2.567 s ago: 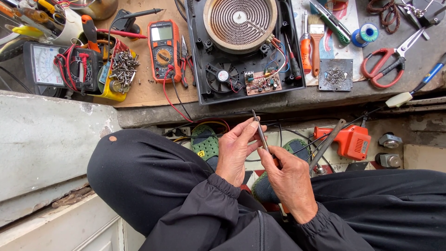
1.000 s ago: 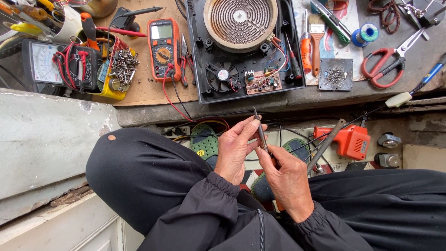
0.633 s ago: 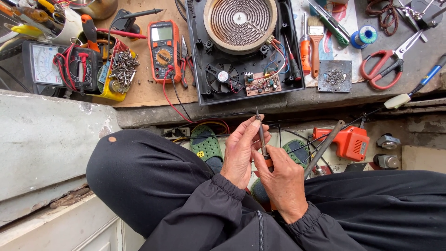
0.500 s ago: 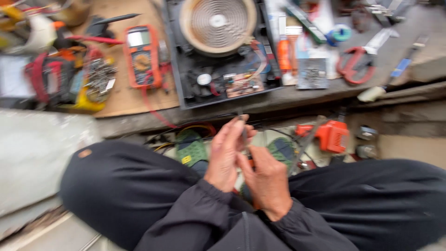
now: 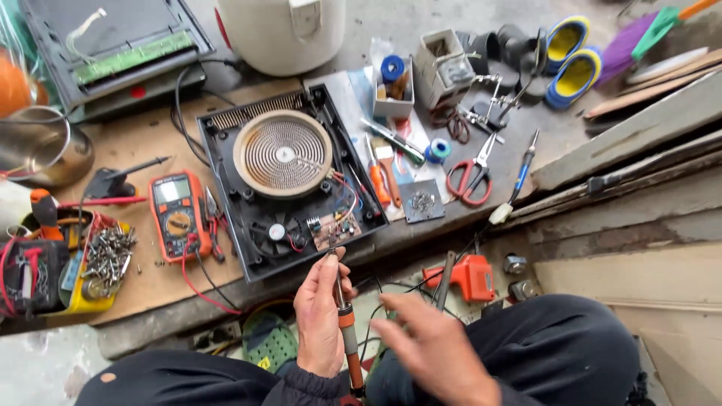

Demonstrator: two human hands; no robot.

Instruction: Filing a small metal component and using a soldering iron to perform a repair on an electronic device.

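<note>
The left hand (image 5: 320, 316) has its fingers (image 5: 331, 274) wrapped around an orange-handled soldering iron (image 5: 345, 323), tip up, just below the opened induction cooker (image 5: 289, 177). The right hand (image 5: 436, 349), blurred, hovers beside it, fingers spread, holding nothing.

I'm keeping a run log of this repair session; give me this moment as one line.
left hand: holds soldering iron, tip up | right hand: open, blurred, holds nothing | ahead: opened induction cooker | multimeter beside it
</note>
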